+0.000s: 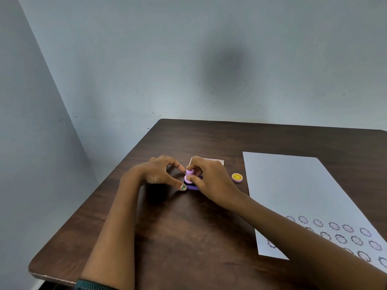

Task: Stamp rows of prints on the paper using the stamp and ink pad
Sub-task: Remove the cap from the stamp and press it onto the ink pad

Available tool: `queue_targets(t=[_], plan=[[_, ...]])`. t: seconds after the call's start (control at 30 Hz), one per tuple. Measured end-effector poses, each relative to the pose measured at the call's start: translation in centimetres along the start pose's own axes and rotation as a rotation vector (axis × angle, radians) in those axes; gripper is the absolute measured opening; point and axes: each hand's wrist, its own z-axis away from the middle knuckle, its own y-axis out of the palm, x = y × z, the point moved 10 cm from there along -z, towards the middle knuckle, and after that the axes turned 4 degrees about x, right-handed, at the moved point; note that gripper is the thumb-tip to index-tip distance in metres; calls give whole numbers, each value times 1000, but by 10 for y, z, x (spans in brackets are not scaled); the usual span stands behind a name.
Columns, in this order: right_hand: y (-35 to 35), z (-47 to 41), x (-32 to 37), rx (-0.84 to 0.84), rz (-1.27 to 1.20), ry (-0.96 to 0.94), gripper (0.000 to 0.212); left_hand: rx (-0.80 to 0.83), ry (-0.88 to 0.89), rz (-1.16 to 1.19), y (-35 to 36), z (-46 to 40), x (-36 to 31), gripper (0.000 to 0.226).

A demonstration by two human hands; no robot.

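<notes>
A small lilac stamp stands face-down on a purple ink pad on the dark wooden table. My right hand grips the stamp from the right between thumb and fingers. My left hand rests beside the pad on its left, thumb and forefinger touching the pad's edge. The white paper lies to the right, with rows of round purple prints at its near end, partly hidden by my right forearm.
A round lilac cap with a yellow smiley top lies between the ink pad and the paper. A pale flat sheet shows behind my right hand. The table's left edge and far edge meet blue-grey walls.
</notes>
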Motion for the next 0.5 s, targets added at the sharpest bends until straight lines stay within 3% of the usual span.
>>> queue_targets(t=[0.17, 0.27, 0.5], plan=[[-15, -1, -10, -48, -118, 86, 13, 8, -7, -1, 0, 0, 0, 52], [-35, 6, -34, -162, -315, 266, 16, 1, -3, -7, -1, 1, 0, 54], [-34, 24, -48, -43, -1445, 507, 20, 12, 4, -10, 0, 1, -1, 54]])
